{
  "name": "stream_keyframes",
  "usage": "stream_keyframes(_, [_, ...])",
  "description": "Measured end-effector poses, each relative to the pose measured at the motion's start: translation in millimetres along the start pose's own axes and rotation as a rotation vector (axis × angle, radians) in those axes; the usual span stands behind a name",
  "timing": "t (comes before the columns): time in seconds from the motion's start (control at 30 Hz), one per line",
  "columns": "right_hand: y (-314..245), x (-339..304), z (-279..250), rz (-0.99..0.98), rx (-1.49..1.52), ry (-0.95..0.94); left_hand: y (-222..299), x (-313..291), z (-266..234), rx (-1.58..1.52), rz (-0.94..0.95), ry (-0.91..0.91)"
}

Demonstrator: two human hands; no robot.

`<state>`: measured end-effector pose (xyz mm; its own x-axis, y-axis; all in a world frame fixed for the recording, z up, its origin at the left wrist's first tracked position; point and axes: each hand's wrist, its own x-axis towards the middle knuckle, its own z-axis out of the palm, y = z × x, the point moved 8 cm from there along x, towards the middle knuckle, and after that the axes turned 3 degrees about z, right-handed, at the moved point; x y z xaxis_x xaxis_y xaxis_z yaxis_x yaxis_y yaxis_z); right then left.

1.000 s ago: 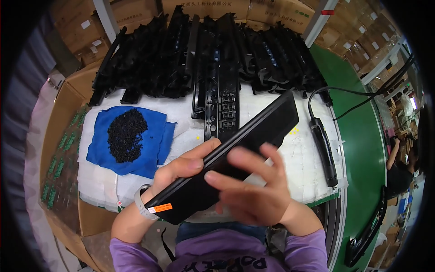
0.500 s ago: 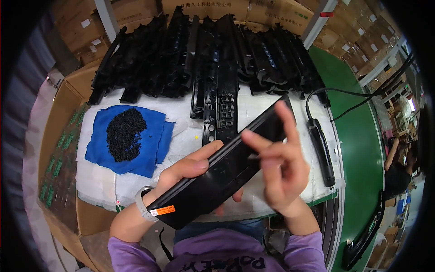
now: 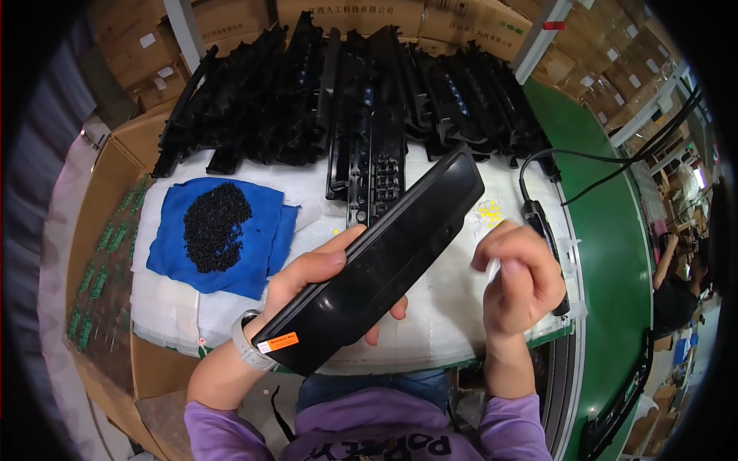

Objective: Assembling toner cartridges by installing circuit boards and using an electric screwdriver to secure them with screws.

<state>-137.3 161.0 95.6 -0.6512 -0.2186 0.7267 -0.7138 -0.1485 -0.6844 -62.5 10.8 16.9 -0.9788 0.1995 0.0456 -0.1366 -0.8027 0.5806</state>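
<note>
My left hand (image 3: 304,278), with a watch (image 3: 250,344) at its wrist, grips a long glossy black plastic panel (image 3: 384,269). The panel is tilted, its far end up to the right, and an orange sticker (image 3: 282,341) marks its near end. The thumb lies on the upper edge, while fingertips show at the lower edge. To the right of the panel, apart from it, my right hand (image 3: 526,276) is closed in a pinch. A small white piece (image 3: 492,269) shows between its fingers; its kind is unclear.
Black plastic parts (image 3: 292,100) line the table's back. Small black pieces (image 3: 215,227) lie on a blue cloth (image 3: 265,269) at left. Yellow dots (image 3: 490,213) mark the white table cover (image 3: 430,338). A corded black tool (image 3: 542,230) lies at right, beside a green surface (image 3: 607,253).
My right hand has drawn away from the panel's surface, to the right, and its fingers have closed. The panel has shifted slightly, and yellow dots behind it now show.
</note>
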Motion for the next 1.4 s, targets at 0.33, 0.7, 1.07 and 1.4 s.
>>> stream_keyframes(0.33, [11, -2, 16, 0.183, 0.348, -0.306, -1, 5, -4, 0.006, -0.005, 0.030])
stream_keyframes(0.7, [57, 22, -14, 0.356, -0.037, -0.116, 5, 2, -5, -0.008, 0.045, 0.005])
stream_keyframes(1.07, [83, 13, -10, 0.628, 0.258, -0.091, 9, -3, 0, 0.269, 0.010, -0.006])
stream_keyframes(1.4, [83, 29, -30, 0.539, 0.037, -0.221, -12, -45, 56, 1.984, 0.282, -0.490])
